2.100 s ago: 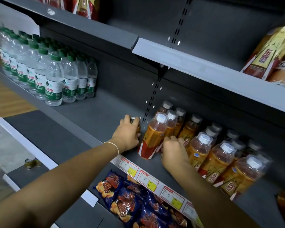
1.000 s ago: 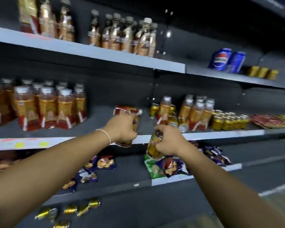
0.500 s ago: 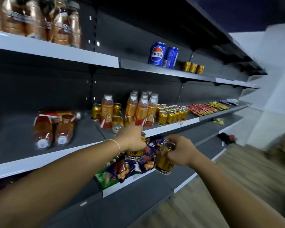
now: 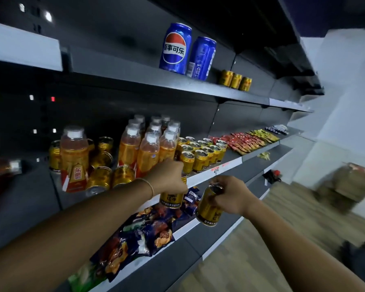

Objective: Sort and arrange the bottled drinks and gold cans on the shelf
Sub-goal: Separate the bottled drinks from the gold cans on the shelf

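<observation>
Left grip, right grip clutch gold cans near bottles.

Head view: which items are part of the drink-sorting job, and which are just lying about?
Job: first gold can in left hand; second gold can in right hand; gold can block; toppled gold cans; orange bottled drinks; upper-shelf gold cans.
Lying about: blue cola cans; snack bags; red and yellow packets.
</observation>
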A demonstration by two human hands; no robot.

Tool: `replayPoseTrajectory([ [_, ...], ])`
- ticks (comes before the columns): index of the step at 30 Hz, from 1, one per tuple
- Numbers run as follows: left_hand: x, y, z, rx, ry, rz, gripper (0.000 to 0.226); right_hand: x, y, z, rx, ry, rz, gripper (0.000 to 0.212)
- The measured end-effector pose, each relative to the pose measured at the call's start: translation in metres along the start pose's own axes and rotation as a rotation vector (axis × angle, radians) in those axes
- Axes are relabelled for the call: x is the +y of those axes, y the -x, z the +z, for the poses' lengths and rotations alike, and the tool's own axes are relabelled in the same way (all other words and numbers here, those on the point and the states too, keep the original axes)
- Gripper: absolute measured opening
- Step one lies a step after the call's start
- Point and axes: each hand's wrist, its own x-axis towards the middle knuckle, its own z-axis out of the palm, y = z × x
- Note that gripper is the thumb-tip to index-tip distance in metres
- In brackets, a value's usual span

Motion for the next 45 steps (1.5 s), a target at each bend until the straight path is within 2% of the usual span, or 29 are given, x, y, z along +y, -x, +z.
replayPoseTrajectory([
  [4,0.002,-0.036,-0.001,0.073,0.024,0.022,0.048,0.010,-0.045,-0.011,0.044,-0.030,-0.017,0.048],
  [7,0.007,-0.057,-0.002,0.116,0.059,0.056,0.040,0.018,-0.076,-0.019,0.051,-0.102,-0.025,0.028],
  [9,0.010,-0.072,-0.004,0.153,0.068,0.073,0.035,0.025,-0.096,-0.025,0.060,-0.138,-0.027,0.022],
  [15,0.020,-0.127,-0.015,0.311,0.026,0.033,0.035,0.043,-0.163,-0.054,0.091,-0.320,-0.007,0.026],
  [19,0.029,-0.175,-0.017,0.391,-0.007,-0.018,0.039,0.065,-0.228,-0.074,0.128,-0.430,-0.093,0.022],
  [23,0.042,-0.229,-0.014,0.426,-0.042,-0.121,0.046,0.088,-0.305,-0.087,0.204,-0.467,-0.167,0.032],
  [27,0.047,-0.280,-0.008,0.418,-0.097,-0.197,0.034,0.102,-0.372,-0.089,0.193,-0.505,-0.262,0.036],
  [28,0.046,-0.292,-0.006,0.391,-0.105,-0.233,0.035,0.103,-0.386,-0.088,0.191,-0.508,-0.295,0.034],
  [30,0.041,-0.316,0.000,0.335,-0.106,-0.329,0.069,0.105,-0.409,-0.086,0.200,-0.480,-0.383,0.027],
  [32,0.037,-0.336,0.006,0.339,-0.109,-0.396,0.084,0.106,-0.429,-0.083,0.209,-0.440,-0.459,0.029],
  [36,0.024,-0.364,0.018,0.381,-0.186,-0.464,0.079,0.111,-0.470,-0.071,0.192,-0.350,-0.535,0.025],
  [38,0.018,-0.375,0.020,0.406,-0.276,-0.491,0.073,0.112,-0.489,-0.063,0.169,-0.275,-0.563,0.034],
  [45,-0.001,-0.401,0.035,0.350,-0.345,-0.601,0.064,0.111,-0.528,-0.035,0.053,-0.166,-0.615,0.061],
])
